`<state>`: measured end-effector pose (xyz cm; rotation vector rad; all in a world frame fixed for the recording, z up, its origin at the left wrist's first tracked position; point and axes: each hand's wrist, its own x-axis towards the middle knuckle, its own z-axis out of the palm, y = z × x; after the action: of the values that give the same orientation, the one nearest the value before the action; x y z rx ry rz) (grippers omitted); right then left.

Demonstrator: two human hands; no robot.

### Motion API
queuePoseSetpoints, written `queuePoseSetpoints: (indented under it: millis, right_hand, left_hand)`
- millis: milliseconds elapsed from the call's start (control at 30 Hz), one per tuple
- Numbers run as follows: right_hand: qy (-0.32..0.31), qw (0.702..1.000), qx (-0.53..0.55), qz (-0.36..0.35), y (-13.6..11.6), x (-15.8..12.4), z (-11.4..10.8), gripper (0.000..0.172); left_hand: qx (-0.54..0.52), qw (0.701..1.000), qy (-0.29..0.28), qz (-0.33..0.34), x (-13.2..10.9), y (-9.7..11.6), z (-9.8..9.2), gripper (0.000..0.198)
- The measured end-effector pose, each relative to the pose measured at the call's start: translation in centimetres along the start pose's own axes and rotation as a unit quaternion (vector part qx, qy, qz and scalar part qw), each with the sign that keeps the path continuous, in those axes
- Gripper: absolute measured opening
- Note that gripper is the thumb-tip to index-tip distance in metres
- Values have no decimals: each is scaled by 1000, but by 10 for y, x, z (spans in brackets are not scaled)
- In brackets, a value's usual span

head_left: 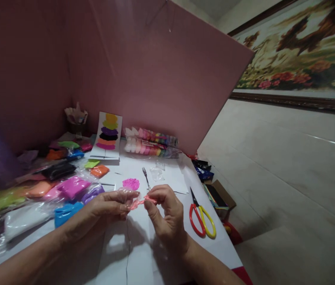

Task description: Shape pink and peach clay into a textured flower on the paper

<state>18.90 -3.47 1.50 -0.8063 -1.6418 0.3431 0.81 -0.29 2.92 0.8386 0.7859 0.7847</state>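
Coral-pink modelling clay (137, 204) stretches between my two hands above the white table. My left hand (103, 205) is closed on a small clear plastic bag (128, 191) with the clay at its opening. Thumb and fingers of my right hand (169, 217) pinch the other end of the clay. Just beyond my hands, a ridged magenta clay disc (131, 183) lies flat on the paper, and a fork (146, 176) rests to its right. Parts of the clay are hidden by my fingers.
Scissors (201, 219) with red and yellow handles lie at the right. Bagged clay packets (74, 187) crowd the left side. A card with stacked colour layers (106, 136) leans at the back beside wrapped clay packs (151, 141). A pink panel (155, 79) stands behind the table.
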Motion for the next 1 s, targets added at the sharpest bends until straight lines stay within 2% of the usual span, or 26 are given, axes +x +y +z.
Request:
queuePoseSetpoints:
  millis: [233,400,567,667,833,933,1000]
  right_hand:
    - [-1,1000,30,-7,2,-1,1,11]
    - [-55,997,-12,-46,5,-1,2,20]
    - [-33,997,-37,-61,4,-2,0,22]
    - [-27,995,-39,-86,2,-3,-2,28]
    - [-86,985,-82,-123,7,-7,-1,37]
    - [-103,984,-98,-104,9,-6,0,33]
    - [-61,993,-74,-68,9,-3,0,24]
  left_hand:
    - [-19,999,-25,15,1,-2,-2,32]
    - [-30,997,-69,32,4,-5,-6,32]
    - [-22,999,-30,17,4,-4,-5,28]
    - [-35,999,-29,23,4,-2,-5,22]
    - [-13,999,-27,32,2,0,-2,17]
    - [18,999,-11,32,-1,1,2,22]
    - [20,999,-9,30,-2,1,4,24]
